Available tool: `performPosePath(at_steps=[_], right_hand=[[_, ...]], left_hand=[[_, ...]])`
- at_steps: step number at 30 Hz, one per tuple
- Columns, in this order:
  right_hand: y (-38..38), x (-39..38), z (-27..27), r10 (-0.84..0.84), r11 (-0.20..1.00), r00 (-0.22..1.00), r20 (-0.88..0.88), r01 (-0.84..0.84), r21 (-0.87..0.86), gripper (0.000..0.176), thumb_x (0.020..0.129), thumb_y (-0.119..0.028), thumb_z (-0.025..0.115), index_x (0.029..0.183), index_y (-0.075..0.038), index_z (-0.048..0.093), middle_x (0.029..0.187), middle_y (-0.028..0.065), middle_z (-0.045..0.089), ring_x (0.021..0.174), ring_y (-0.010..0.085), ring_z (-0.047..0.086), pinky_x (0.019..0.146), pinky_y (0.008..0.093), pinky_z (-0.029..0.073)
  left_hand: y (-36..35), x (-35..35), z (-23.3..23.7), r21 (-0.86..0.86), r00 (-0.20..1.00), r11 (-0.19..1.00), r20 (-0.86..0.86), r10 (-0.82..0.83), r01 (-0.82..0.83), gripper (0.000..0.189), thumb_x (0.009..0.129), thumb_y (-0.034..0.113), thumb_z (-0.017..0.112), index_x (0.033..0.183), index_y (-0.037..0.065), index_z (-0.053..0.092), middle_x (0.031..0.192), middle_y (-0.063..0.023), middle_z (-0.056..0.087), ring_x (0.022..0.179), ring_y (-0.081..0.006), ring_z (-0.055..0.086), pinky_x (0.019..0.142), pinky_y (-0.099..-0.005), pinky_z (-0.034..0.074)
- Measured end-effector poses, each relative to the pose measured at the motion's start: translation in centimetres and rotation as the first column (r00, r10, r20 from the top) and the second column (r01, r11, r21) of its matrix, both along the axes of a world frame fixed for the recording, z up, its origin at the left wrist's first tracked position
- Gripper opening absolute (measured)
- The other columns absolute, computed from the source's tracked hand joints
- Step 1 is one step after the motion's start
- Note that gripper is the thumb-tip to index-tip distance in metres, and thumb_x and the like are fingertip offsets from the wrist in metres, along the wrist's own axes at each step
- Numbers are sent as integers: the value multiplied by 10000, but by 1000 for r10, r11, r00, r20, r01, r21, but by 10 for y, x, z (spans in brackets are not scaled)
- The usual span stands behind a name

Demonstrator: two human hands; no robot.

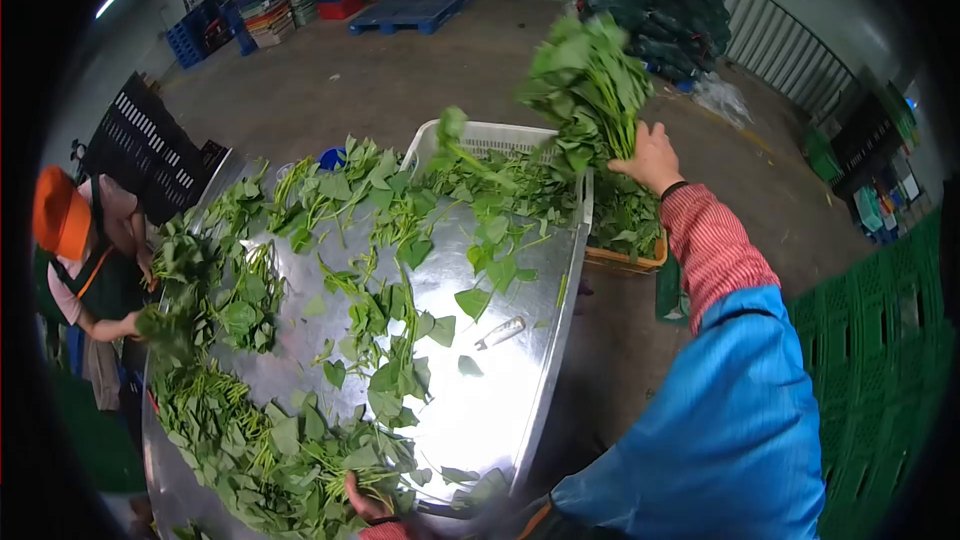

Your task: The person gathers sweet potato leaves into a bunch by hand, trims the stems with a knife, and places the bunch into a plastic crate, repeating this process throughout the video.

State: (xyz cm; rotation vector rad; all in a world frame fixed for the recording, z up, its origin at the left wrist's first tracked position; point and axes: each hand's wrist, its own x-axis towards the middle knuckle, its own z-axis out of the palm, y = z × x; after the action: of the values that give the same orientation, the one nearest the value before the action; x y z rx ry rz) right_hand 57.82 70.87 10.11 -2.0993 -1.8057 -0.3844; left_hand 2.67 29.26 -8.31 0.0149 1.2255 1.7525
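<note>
Green and broad-leaved, the bunch of greens (pixel 585 90) is gripped by its stems in the closed right hand (pixel 650 155), raised above the white crate (pixel 480 130) beyond the table (pixel 490 410). Loose leaves (pixel 300 450) are touched by the left hand (pixel 365 500); how far it is closed cannot be told.

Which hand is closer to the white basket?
Right. The right hand is raised beside the white basket, holding greens; the left hand rests on the table at its near end.

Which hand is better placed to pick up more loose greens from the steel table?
Left, probably. The left hand lies among loose green leafy stems on the shiny steel table; the right hand is raised beyond its edge, gripping a bunch of leafy greens.
</note>
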Motion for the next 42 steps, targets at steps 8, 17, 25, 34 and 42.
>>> performPosePath(at_steps=[8,17,25,34,42], right_hand=[[13,-178,-68,569,822,821,-43,-568,42,491,684,-220,745,1080,-10,545,971,182,497,942,349,519,768,444,451],[15,-505,-84,964,264,264,-42,-965,-12,517,745,-151,654,1230,-78,494,998,137,508,948,295,531,806,412,414],[30,-695,-129,918,273,203,341,-946,-172,695,796,-87,577,1435,-176,320,1067,99,508,991,260,524,840,434,409],[8,-646,-149,970,82,61,237,-994,-79,76,679,-99,588,752,-95,609,735,65,599,728,224,604,597,351,461],[-15,-374,6,812,463,482,330,-875,138,205,606,25,602,773,-52,512,700,119,511,661,303,550,562,398,461]], left_hand=[[-1,4,1,14,986,989,80,145,-147,257,859,234,569,1003,25,608,944,-95,644,836,-232,613,798,-352,489],[-8,8,-20,-48,965,965,34,261,-259,324,819,177,566,1067,-32,549,930,-160,637,820,-295,630,759,-404,524],[-8,14,-10,-151,936,934,98,339,-323,234,787,31,591,1009,-44,590,915,-112,644,802,-234,625,771,-357,513],[-16,12,-12,-154,971,966,95,221,-205,246,835,50,567,1035,-91,590,972,-165,655,889,-252,635,823,-359,506],[-7,8,-3,-110,976,972,43,214,-209,255,841,110,546,1016,-74,571,924,-178,644,813,-276,648,744,-375,544]])
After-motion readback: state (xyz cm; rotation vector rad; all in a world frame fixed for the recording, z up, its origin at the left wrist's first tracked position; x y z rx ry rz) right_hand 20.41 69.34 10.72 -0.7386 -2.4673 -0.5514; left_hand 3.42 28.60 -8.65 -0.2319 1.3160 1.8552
